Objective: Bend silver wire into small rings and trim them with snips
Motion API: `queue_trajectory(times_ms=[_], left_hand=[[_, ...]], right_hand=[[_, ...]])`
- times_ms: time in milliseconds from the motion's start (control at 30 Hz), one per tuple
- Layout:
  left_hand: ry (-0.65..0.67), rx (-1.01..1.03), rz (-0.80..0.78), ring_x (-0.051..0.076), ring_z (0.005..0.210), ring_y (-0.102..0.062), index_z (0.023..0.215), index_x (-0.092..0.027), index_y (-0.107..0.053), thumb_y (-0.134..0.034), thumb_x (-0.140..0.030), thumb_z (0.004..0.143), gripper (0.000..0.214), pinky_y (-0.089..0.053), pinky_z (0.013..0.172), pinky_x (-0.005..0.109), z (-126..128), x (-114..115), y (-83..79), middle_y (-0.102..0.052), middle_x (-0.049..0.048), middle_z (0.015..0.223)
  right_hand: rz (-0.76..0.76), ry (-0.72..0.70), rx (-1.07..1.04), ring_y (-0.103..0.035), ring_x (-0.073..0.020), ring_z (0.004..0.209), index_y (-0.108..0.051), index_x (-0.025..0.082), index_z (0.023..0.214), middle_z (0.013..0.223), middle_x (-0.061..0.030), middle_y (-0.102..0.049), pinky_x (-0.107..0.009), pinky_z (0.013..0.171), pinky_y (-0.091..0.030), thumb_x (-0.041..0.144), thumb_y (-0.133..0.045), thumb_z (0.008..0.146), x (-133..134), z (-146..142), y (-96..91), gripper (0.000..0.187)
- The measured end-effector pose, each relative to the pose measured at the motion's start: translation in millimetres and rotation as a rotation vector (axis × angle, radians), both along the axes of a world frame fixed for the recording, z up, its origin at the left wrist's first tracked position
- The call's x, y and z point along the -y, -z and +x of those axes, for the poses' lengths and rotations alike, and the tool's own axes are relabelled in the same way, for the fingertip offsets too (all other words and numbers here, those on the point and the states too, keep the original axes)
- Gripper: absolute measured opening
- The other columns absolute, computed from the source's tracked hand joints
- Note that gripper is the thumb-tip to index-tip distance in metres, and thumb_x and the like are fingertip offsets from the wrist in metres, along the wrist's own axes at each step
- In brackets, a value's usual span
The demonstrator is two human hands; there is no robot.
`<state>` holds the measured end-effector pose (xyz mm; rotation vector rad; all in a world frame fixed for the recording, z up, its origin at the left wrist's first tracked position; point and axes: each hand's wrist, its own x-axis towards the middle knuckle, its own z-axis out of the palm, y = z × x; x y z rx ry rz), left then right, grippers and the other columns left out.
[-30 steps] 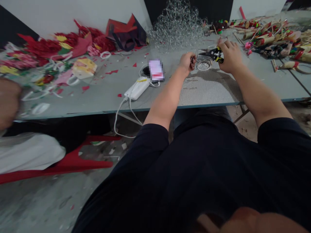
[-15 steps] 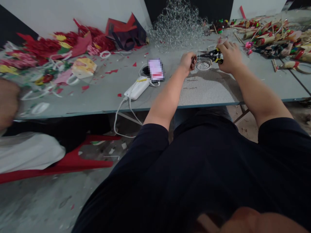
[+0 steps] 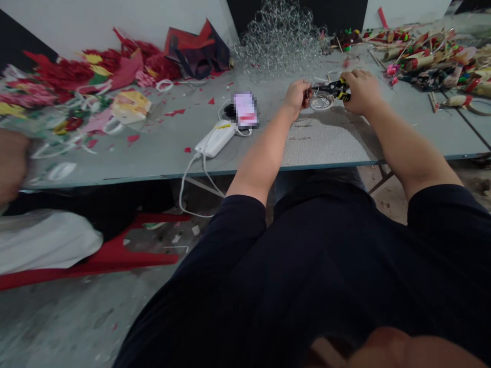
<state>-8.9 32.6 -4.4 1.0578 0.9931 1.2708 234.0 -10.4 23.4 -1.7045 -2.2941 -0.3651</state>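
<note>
My right hand (image 3: 361, 92) is closed round the black and yellow handles of a pair of pliers (image 3: 334, 89). The tool's jaws point left and reach close to the fingertips of my left hand (image 3: 297, 97). Those left fingers are pinched around something small and dark brown, with thin wire seeming to run from it; its kind is too small to make out. On the table below the pliers lies a round coil of silvery wire (image 3: 321, 104).
A large tangle of silver wire (image 3: 278, 43) stands behind my hands. To the left are a phone (image 3: 246, 110), a white power strip (image 3: 215, 139) and red paper flowers (image 3: 76, 74). Bamboo pieces (image 3: 420, 62) are heaped at right. Another person's arm (image 3: 13, 163) shows at far left.
The pliers' handles look slightly further apart, and the pliers have shifted a little against my left fingers. Both hands stay in nearly the same place.
</note>
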Motion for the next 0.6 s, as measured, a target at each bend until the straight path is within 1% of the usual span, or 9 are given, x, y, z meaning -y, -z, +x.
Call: queue_trajectory(times_ms=[67, 167, 233, 300, 367, 433, 500, 533, 600], left_hand=[[0.026, 0.024, 0.016, 0.02, 0.074, -0.045, 0.084, -0.029, -0.055, -0.062, -0.021, 0.128, 0.046, -0.038, 0.066, 0.033, 0, 1, 0.4, -0.06, -0.0031, 0.071], [0.041, 0.038, 0.023, 0.021, 0.079, -0.044, 0.085, -0.029, -0.054, -0.059, -0.016, 0.128, 0.045, -0.04, 0.072, 0.034, 1, 4, -0.2, -0.06, -0.0029, 0.071], [0.039, 0.038, 0.019, 0.022, 0.084, -0.047, 0.085, -0.03, -0.054, -0.055, -0.014, 0.129, 0.047, -0.04, 0.073, 0.034, 2, 5, -1.2, -0.06, -0.0022, 0.071], [0.03, 0.034, -0.006, 0.022, 0.09, -0.051, 0.083, -0.033, -0.052, -0.044, -0.016, 0.133, 0.053, -0.041, 0.072, 0.034, 3, 7, -2.7, -0.059, -0.0005, 0.068], [0.036, 0.043, -0.022, 0.022, 0.093, -0.052, 0.083, -0.033, -0.05, -0.038, -0.018, 0.135, 0.056, -0.042, 0.072, 0.033, 3, 9, -4.3, -0.057, 0.0005, 0.067], [0.061, 0.058, -0.014, 0.022, 0.09, -0.05, 0.085, -0.031, -0.051, -0.045, -0.017, 0.135, 0.052, -0.042, 0.074, 0.032, 3, 11, -5.4, -0.057, -0.0006, 0.07], [0.07, 0.063, 0.001, 0.022, 0.085, -0.046, 0.086, -0.029, -0.051, -0.054, -0.015, 0.134, 0.049, -0.04, 0.074, 0.032, 3, 12, -5.7, -0.056, -0.0018, 0.074], [0.072, 0.06, 0.001, 0.022, 0.084, -0.046, 0.086, -0.028, -0.051, -0.055, -0.014, 0.133, 0.05, -0.038, 0.074, 0.032, 2, 12, -5.6, -0.055, -0.002, 0.075], [0.059, 0.054, -0.008, 0.022, 0.084, -0.047, 0.085, -0.029, -0.051, -0.052, -0.014, 0.134, 0.051, -0.034, 0.071, 0.031, 3, 11, -5.4, -0.055, -0.002, 0.072]], right_hand=[[-0.011, 0.008, -0.029, -0.066, -0.0411, 0.154, -0.066, 0.017, 0.183, 0.173, -0.0192, -0.072, -0.058, 0.136, -0.05, 0.017, -0.085, 0.105, 0, 1, 0.1, 0.08], [-0.017, 0.018, -0.067, -0.063, -0.038, 0.155, -0.066, 0.029, 0.183, 0.177, -0.0106, -0.072, -0.058, 0.138, -0.048, 0.026, -0.086, 0.11, -2, 2, 1.7, 0.076], [-0.01, 0.017, -0.069, -0.063, -0.0374, 0.152, -0.067, 0.03, 0.182, 0.175, -0.0094, -0.074, -0.058, 0.136, -0.048, 0.031, -0.086, 0.109, -3, 3, 3.0, 0.075], [-0.011, 0.019, -0.088, -0.061, -0.0392, 0.151, -0.069, 0.032, 0.18, 0.17, -0.008, -0.078, -0.061, 0.132, -0.048, 0.04, -0.085, 0.109, -4, 4, 4.0, 0.073], [-0.022, 0.029, -0.131, -0.057, -0.0415, 0.152, -0.071, 0.044, 0.177, 0.163, -0.0033, -0.082, -0.065, 0.129, -0.047, 0.053, -0.084, 0.11, -3, 4, 4.4, 0.069], [-0.025, 0.04, -0.172, -0.056, -0.0421, 0.153, -0.072, 0.056, 0.173, 0.161, 0.0009, -0.083, -0.067, 0.128, -0.046, 0.061, -0.081, 0.109, -2, 3, 3.8, 0.065], [-0.038, 0.048, -0.182, -0.059, -0.0427, 0.156, -0.072, 0.058, 0.172, 0.164, 0.0016, -0.082, -0.067, 0.128, -0.049, 0.066, -0.08, 0.106, 0, 3, 2.3, 0.067], [-0.05, 0.051, -0.175, -0.06, -0.0437, 0.157, -0.072, 0.057, 0.172, 0.165, 0.0009, -0.081, -0.068, 0.128, -0.05, 0.069, -0.079, 0.105, 0, 3, 1.3, 0.069], [-0.071, 0.059, -0.155, -0.063, -0.0457, 0.158, -0.074, 0.049, 0.173, 0.167, -0.0035, -0.079, -0.068, 0.127, -0.052, 0.07, -0.077, 0.104, 1, 2, -0.1, 0.072]])
